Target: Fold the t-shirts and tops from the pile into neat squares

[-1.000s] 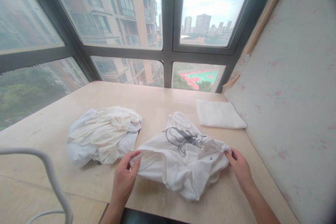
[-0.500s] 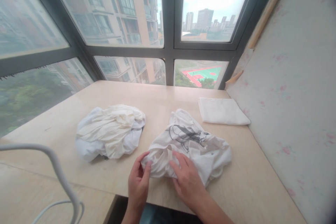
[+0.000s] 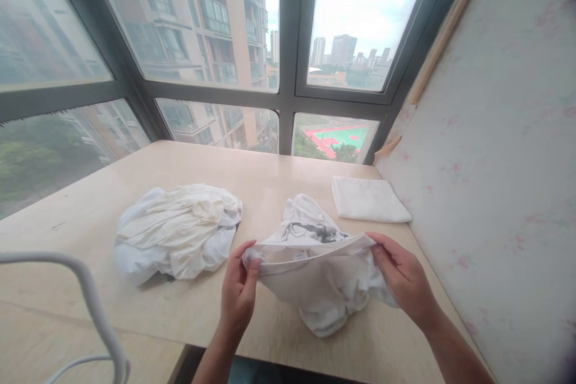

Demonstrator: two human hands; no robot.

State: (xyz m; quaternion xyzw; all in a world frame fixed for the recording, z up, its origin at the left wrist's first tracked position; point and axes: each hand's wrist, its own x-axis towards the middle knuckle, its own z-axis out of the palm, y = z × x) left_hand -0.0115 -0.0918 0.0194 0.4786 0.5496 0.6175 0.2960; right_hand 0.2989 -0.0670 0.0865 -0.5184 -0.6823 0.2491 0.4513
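Observation:
A white shirt (image 3: 310, 282) with a dark print is stretched between my two hands, one edge raised off the table and pulled wide. My left hand (image 3: 242, 282) pinches the left end of that edge between thumb and fingers. At the right end, my right hand (image 3: 402, 273) grips the fabric the same way. A small label shows inside the opening. The rest of the shirt lies bunched on the wooden table (image 3: 270, 177) behind and below the edge.
A crumpled heap of white and cream cloth (image 3: 180, 231) lies to the left. A folded white cloth (image 3: 371, 199) sits at the back right by the wall (image 3: 504, 192). A grey-white curved tube (image 3: 96, 294) stands at the near left. Windows border the back.
My right hand has moved right and slightly up with the shirt's edge, drawing it out taut. My left hand stays on its end. The bunched fabric has opened out, and the view has shifted slightly.

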